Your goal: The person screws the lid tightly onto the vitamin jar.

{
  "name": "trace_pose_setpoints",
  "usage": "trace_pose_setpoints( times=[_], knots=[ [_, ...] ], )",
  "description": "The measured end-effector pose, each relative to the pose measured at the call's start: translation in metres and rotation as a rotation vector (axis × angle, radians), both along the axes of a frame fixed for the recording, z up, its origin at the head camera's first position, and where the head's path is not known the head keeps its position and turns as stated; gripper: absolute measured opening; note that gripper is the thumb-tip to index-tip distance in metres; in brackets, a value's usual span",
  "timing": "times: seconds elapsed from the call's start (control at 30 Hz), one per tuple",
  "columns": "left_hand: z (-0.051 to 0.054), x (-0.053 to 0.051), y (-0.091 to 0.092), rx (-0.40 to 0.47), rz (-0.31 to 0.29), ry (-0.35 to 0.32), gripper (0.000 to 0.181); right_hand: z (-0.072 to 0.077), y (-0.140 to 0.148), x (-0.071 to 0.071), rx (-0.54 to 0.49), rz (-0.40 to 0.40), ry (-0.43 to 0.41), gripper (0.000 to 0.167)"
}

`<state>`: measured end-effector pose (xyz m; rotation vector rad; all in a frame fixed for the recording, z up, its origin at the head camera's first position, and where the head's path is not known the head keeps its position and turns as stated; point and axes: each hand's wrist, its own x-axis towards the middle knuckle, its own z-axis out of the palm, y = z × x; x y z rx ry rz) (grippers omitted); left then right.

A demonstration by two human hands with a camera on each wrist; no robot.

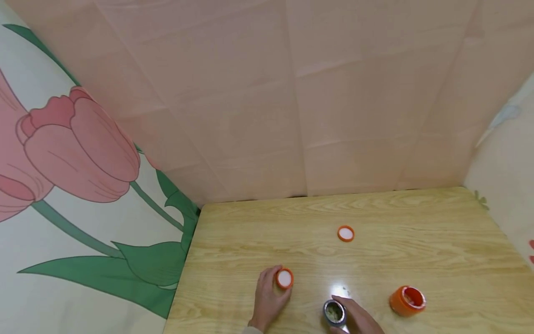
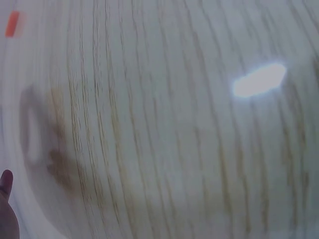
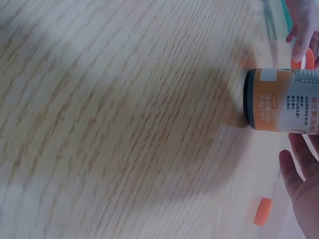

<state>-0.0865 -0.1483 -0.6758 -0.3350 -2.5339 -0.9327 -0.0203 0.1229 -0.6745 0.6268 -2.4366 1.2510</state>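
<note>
My left hand (image 1: 270, 297) pinches an orange lid (image 1: 285, 278) with a white inside between thumb and fingers, the white side up. To its right, my right hand (image 1: 356, 317) grips an open dark-rimmed jar (image 1: 334, 312) by its side. The right wrist view shows that jar (image 3: 284, 101) with an orange and grey printed label, the right hand (image 3: 306, 199) beside it and the left hand (image 3: 303, 25) beyond. Only a small part of the left hand (image 2: 7, 209) enters the left wrist view.
A second orange lid (image 1: 346, 234) lies white side up farther back on the wooden table (image 1: 450, 232). An open orange jar (image 1: 407, 301) stands on the right. Behind the table hangs a pink-beige cloth (image 1: 250, 116); a tulip-printed sheet (image 1: 83, 153) covers the left side.
</note>
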Motion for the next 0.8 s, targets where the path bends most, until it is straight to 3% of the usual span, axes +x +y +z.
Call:
trace_pose_setpoints(
  times=[0.23,0.43,0.8],
  knots=[
    [-0.003,0.005,0.003,-0.005,-0.02,0.049,0.064,0.0,0.002,-0.002,0.001,0.011,0.052,0.074],
    [0.0,0.011,0.006,-0.014,-0.014,0.038,0.066,0.003,0.004,0.0,0.004,0.0,0.061,0.076],
    [-0.005,0.016,0.009,-0.028,-0.056,0.068,0.065,0.003,0.006,0.004,0.002,-0.035,0.023,0.078]
  ],
)
